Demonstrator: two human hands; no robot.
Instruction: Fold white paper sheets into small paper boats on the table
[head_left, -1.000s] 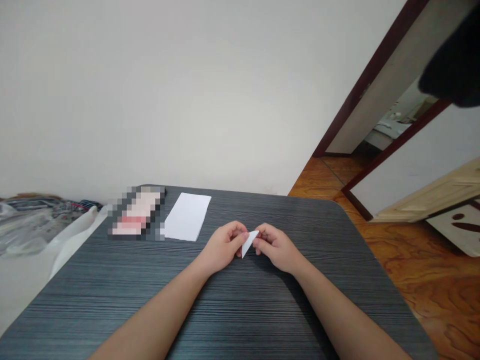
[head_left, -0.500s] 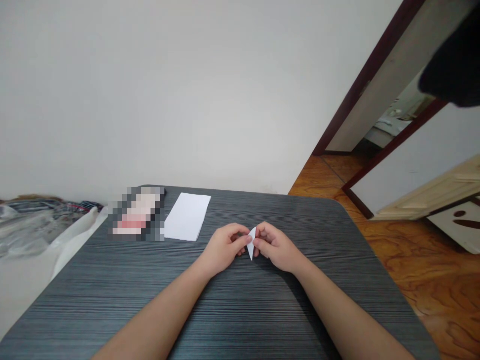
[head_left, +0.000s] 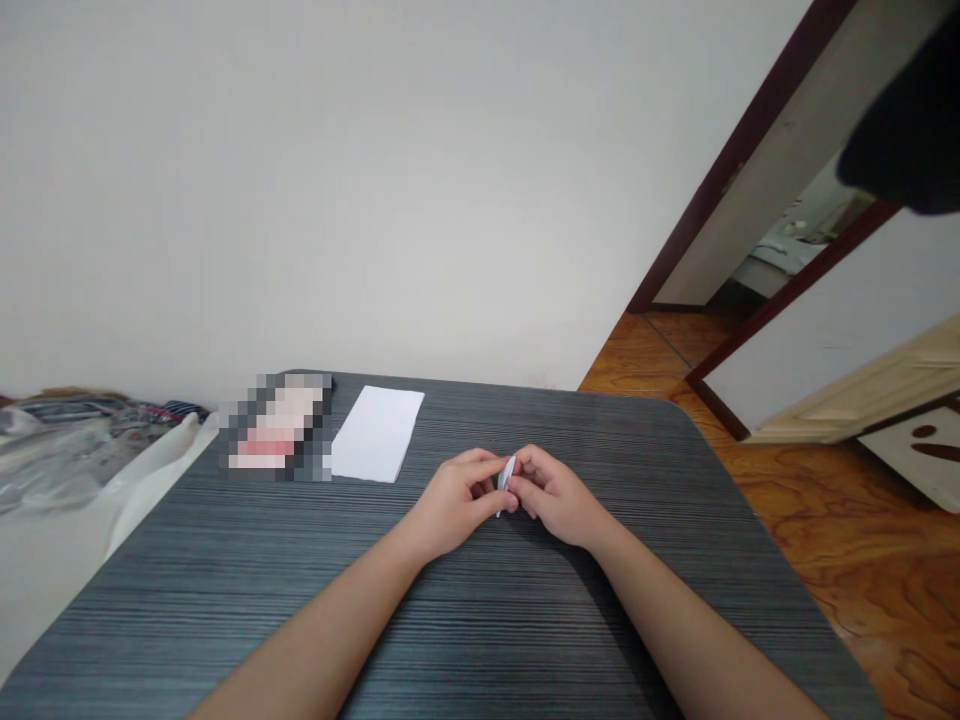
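A small folded piece of white paper (head_left: pixel 506 473) is held upright just above the table, pinched between both hands. My left hand (head_left: pixel 459 502) grips it from the left, with the thumb along its lower part and the index finger near its top edge. From the right, my right hand (head_left: pixel 553 495) closes thumb and fingers on the same paper. The fingers hide much of it, so the exact folded shape is hard to make out.
A stack of white paper sheets (head_left: pixel 379 432) lies on the dark striped table (head_left: pixel 465 640), left of the hands. Beside it is a pixelated flat object (head_left: pixel 277 425). A white wall (head_left: pixel 375 200) rises behind; clear plastic covering (head_left: pixel 75 460) is at the left.
The folded paper has turned, showing a narrower side. My left thumb has slid right across its lower part, and the left index finger has straightened toward the top edge.
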